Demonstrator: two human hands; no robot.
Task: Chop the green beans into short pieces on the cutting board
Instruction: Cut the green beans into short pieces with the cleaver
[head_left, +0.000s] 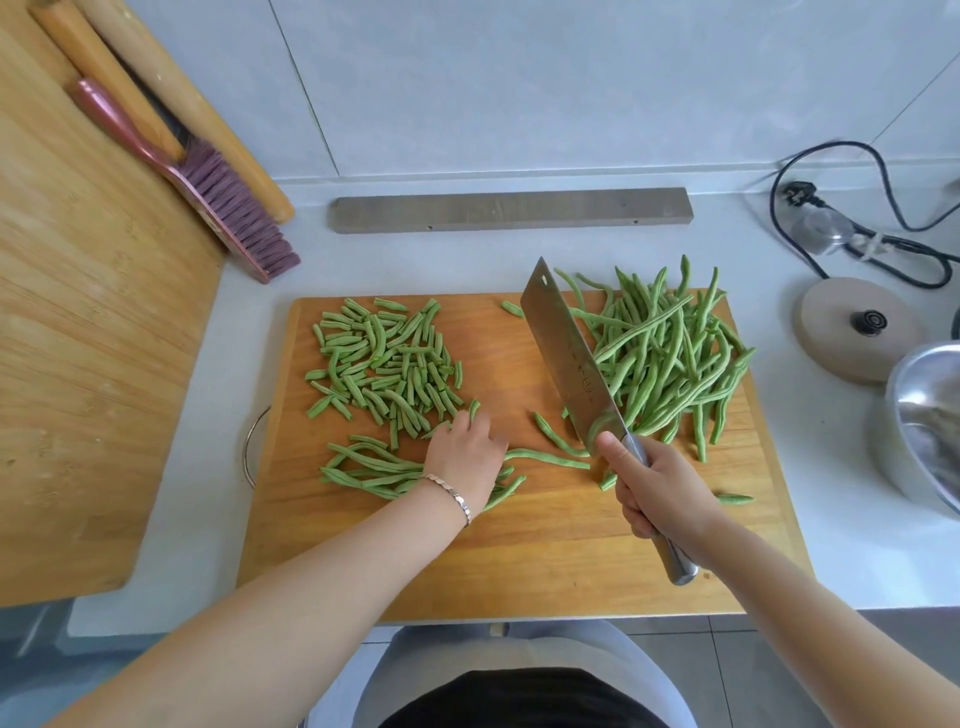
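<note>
Pale grey countertop (519, 260) runs below a white tiled wall, and a rectangular wooden cutting board (519, 561) lies on it in front of the person. On the board's far left sits a loose pile of short cut green bean pieces (384, 364). Nearer the person lies a small bunch of long green beans (363, 470), and a big heap of whole green beans (670, 358) covers the board's right side.

The left hand (465, 449), with a silver bracelet (452, 493) on its wrist, rests palm down over the small bunch. Its fingers are relaxed and touch the edge of the cut pile. The right hand (657, 493) grips the steel handle of a broad steel cleaver (566, 358), whose blade stands just beside the heap's left edge, pointing away from the person.

Behind the board lies a flat grey bar (509, 209). To the left is a pink-handled brush with purple bristles (223, 192). A black power cable (883, 228), a round beige lid (852, 332) and a shiny steel bowl (930, 415) are to the right.
</note>
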